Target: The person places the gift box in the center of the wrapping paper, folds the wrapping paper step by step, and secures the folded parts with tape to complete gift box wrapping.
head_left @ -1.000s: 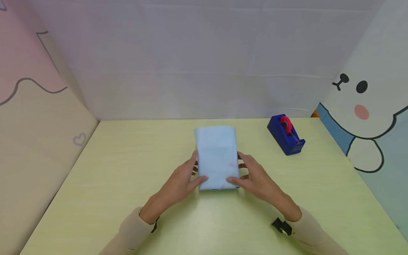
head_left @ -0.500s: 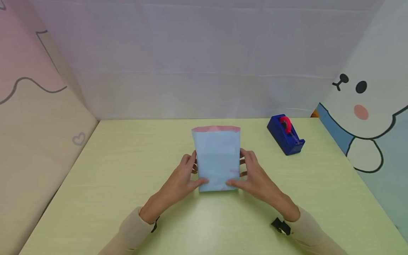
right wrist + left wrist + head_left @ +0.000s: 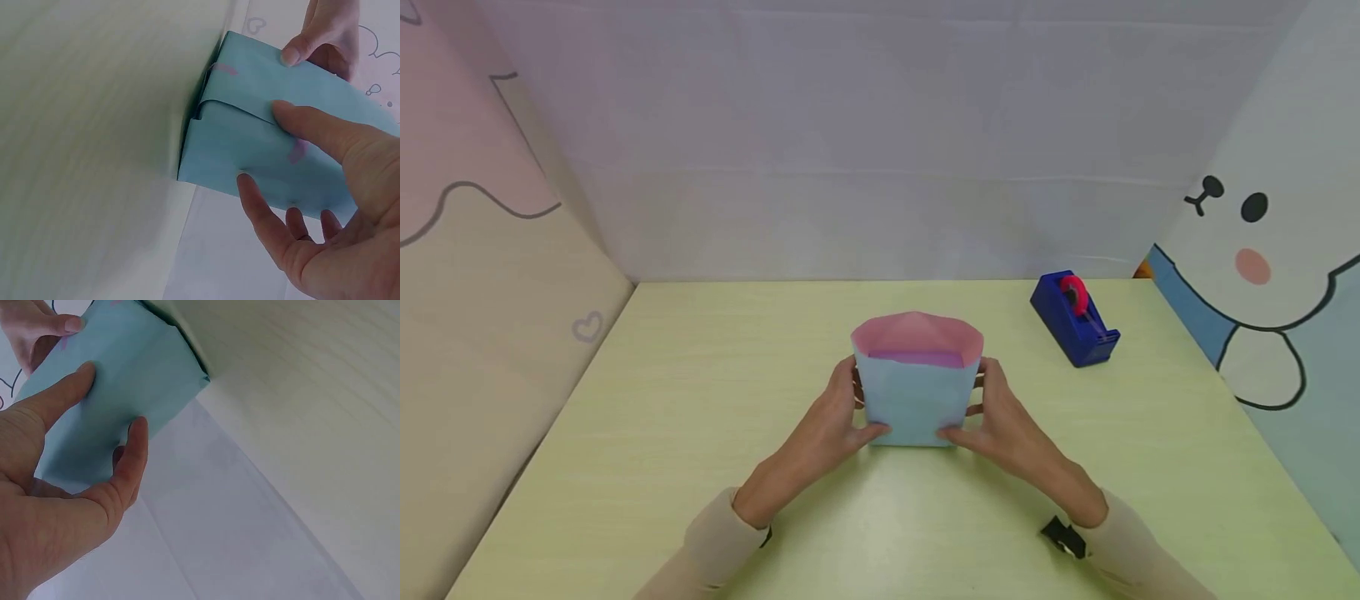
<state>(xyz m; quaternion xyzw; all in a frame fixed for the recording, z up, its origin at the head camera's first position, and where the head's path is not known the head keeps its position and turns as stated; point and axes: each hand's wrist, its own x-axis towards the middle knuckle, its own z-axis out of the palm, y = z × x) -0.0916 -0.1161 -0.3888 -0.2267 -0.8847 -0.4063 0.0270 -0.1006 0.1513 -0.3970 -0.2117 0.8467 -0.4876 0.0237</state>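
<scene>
A light blue paper bag (image 3: 917, 400) with a pink inside stands upright at the middle of the table, its mouth gaping toward the head camera. My left hand (image 3: 831, 417) grips its left side, thumb on the front face and fingers along the side. On the opposite side my right hand (image 3: 1000, 421) holds it the same way. In the right wrist view the bag (image 3: 250, 144) shows an overlapping paper seam and pink pieces of tape near its bottom. The left wrist view shows the thumb and fingers of the left hand (image 3: 69, 462) against the paper.
A dark blue tape dispenser (image 3: 1075, 321) with a red roll core stands at the back right of the pale yellow-green table (image 3: 715, 350). A plain light curtain (image 3: 880, 142) hangs behind the table. Printed cloth panels border both sides, the right one with a cartoon animal (image 3: 1285, 242).
The bag has gone from flat and closed at the top to upright, its pink mouth spread wide. Both hands have stayed at its sides, the right shifting slightly outward.
</scene>
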